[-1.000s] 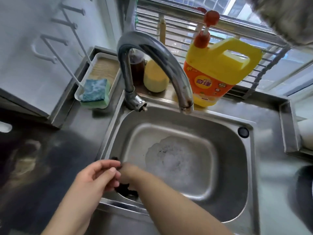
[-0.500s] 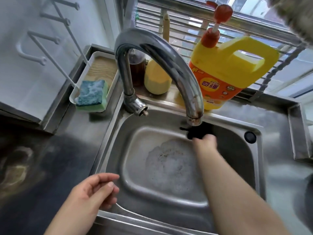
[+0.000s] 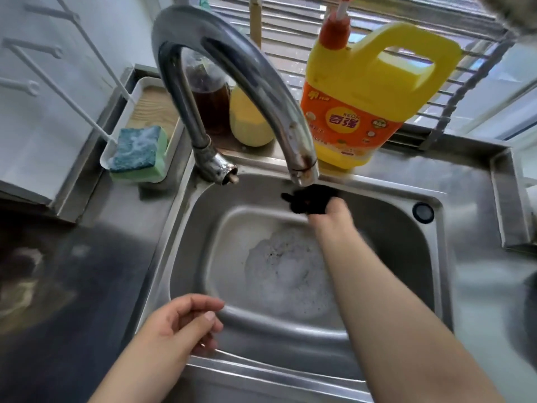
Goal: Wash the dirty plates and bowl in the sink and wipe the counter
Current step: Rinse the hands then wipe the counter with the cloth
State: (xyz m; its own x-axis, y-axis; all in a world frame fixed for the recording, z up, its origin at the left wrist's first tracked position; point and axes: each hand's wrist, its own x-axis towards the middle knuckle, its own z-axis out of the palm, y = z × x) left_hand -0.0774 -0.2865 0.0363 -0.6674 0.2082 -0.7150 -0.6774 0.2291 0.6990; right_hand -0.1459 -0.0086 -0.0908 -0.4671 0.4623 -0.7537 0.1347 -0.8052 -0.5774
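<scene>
Holding a dark wad point(image 3: 306, 200) pinched in the right hand point(image 3: 334, 212) under the faucet point(image 3: 302, 167) spout; left hand point(image 3: 186, 324) hangs loosely curled, empty; rinsing seems underway; next likely needs water running.

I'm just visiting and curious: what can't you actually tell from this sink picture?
- Head view: the black thing the right hand holds under the faucet is dark and blurred; its nature is unclear.
- Right fingers: hidden behind that thing.
- Brown bottle: partly hidden by the faucet.
- Plates and bowl: none in frame.

1 sink point(image 3: 377, 199), 1 sponge point(image 3: 136, 148), 2 hands point(image 3: 180, 324)
</scene>
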